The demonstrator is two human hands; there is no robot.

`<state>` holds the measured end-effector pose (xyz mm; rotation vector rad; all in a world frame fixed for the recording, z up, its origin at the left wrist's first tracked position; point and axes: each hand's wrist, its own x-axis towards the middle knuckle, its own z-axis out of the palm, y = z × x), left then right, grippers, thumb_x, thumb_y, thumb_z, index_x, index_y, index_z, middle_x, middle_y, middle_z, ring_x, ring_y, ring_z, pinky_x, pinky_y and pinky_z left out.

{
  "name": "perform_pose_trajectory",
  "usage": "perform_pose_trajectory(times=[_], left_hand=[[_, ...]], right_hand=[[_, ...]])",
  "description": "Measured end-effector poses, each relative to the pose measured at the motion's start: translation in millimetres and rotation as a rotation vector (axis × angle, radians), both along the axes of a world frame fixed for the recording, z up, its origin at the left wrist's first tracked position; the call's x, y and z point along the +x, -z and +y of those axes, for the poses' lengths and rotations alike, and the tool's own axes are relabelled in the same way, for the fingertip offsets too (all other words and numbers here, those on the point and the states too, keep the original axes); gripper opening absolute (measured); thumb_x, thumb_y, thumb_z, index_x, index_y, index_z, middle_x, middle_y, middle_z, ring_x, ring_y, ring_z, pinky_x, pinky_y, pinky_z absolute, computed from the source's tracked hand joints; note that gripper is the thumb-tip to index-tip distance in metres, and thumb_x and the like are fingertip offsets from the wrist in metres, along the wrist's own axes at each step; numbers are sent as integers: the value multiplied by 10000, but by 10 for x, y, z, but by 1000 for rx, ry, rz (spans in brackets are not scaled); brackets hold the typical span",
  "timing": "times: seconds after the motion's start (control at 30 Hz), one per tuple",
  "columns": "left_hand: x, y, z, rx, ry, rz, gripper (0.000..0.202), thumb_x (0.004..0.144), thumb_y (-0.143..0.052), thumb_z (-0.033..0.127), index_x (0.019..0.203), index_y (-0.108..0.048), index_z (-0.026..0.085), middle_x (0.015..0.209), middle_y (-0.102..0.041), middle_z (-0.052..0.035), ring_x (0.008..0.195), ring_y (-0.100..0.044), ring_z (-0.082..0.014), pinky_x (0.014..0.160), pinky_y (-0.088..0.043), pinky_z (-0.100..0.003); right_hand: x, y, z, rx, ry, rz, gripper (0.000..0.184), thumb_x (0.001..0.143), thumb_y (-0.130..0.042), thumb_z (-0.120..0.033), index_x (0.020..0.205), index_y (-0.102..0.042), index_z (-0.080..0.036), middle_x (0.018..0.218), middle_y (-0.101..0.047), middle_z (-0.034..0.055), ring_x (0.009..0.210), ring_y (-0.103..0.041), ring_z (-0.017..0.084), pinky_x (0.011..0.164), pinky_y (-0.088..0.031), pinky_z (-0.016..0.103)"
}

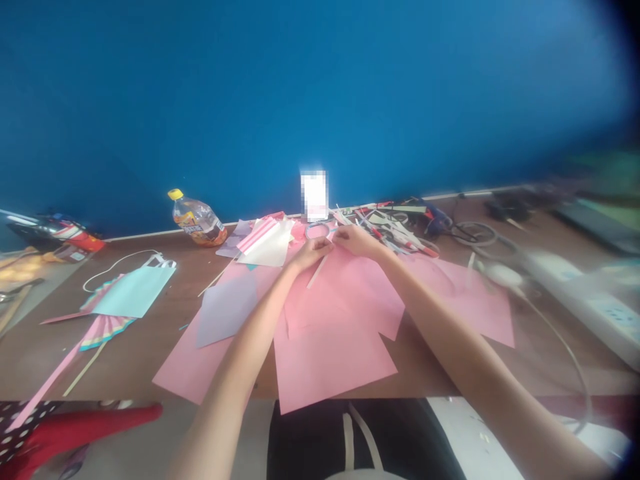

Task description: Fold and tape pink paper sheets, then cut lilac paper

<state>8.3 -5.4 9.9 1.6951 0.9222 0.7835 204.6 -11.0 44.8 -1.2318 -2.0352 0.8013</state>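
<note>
My left hand (311,253) is closed in a pinch above the pink sheets. A thin pale strip (317,273) slants down from its fingers. Close by on the right, my right hand (356,240) also has its fingers pressed together, and what they hold is too small to make out. Just beyond both hands lies a round ring (317,231) that looks like a roll of tape. Large pink paper sheets (330,360) spread beneath my forearms, overlapping one another. A lavender sheet (227,312) rests on them to the left.
A tilted drink bottle (197,219) with a yellow cap is near the blue wall. Folded paper fans (103,327) and a light blue sheet (135,291) lie at left. Paper scraps (395,230) pile up behind my right hand. A white power strip (575,297) and cable occupy the right.
</note>
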Motion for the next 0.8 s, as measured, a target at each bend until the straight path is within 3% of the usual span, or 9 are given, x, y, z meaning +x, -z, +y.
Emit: perform_pose_trajectory(times=[0.23,0.4,0.6,0.73,0.8], left_hand=[[-12,-24,-16,72,-40,36,206,805,-601,369,809,-603,163,756,-551,17,755,-503,-134,749,-386,-256],[-10,-33,-31,68,-52,26,188,788,-617,339,867,-626,168,802,-578,13,796,-525,-142,786,-398,-264],[-10,-8,-13,83,-44,23,267,834,-597,422,806,-595,156,738,-523,17,722,-476,-122,683,-353,-245],[0,31,-1,78,-50,4,256,838,-608,408,865,-615,154,799,-571,2,759,-513,-123,705,-364,-239],[8,43,-4,60,-51,-27,268,825,-628,398,925,-633,149,884,-619,-26,817,-555,-139,746,-392,-246]], right_hand=[[47,-7,-22,-87,-4,64,199,785,-558,-307,825,-681,-156,756,-653,36,686,-537,151,630,-385,265],[17,6,-24,-63,-32,140,177,755,-580,-261,866,-676,-159,815,-682,42,749,-588,159,682,-425,266],[-27,-4,-72,-77,-3,166,303,736,-537,-189,1026,-623,-186,657,-603,-25,578,-505,118,557,-372,228],[4,-53,-55,-123,-14,161,295,726,-534,-146,1007,-614,-177,676,-642,-5,594,-552,125,590,-411,231],[50,-88,-27,-134,53,183,263,719,-539,-129,967,-620,-165,715,-675,22,630,-599,137,631,-439,241]])
